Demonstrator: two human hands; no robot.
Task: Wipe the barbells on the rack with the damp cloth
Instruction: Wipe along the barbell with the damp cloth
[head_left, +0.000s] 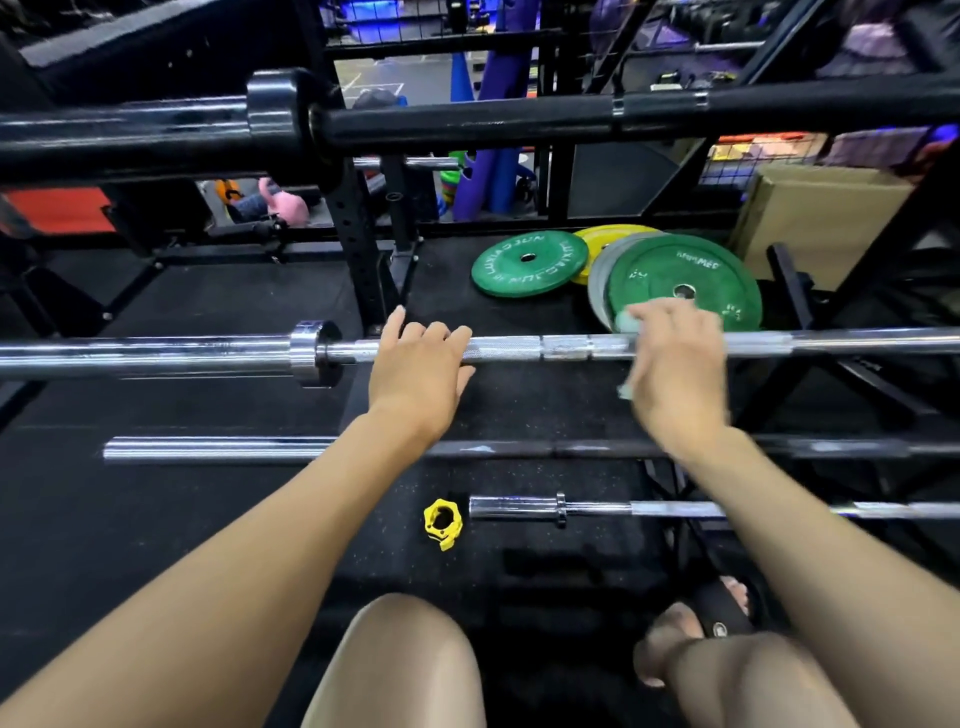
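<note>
- Two bare hands reach out to a shiny silver bar (519, 347) that lies sideways across the middle of the view.
- The left hand (415, 364) rests on top of this bar. Its fingers curl over the far side, so the fingertips are hidden, and the thumb sticks out to the right, under the bar.
- The right hand (675, 358) is blurry. It is wrapped over the bar, with a pale green cloth (623, 319) held in it.
- Only little bits of the cloth show, one past the fingers and one under the palm. The rest is hidden by the hand.
- The bar runs off both sides of the picture, so its ends cannot be seen.
- A thick black bar (467, 122) sits higher up, close to the camera. It is cut off at both edges too.
- A dark bar (218, 449) lies lower down, with both arms crossing over it.
- A short silver bar (597, 508) lies lowest, and its right end goes out of the picture.
- A yellow clip (442, 523) lies on the black floor (156, 519) just left of the short bar.
- Green plates (530, 263) and a yellow plate (602, 240) lie stacked behind the silver bar. The yellow one is mostly covered.
- The writing on the plates is too small to read well.
- A brown box (821, 218) stands at the far right, partly hidden by black rack posts.
</note>
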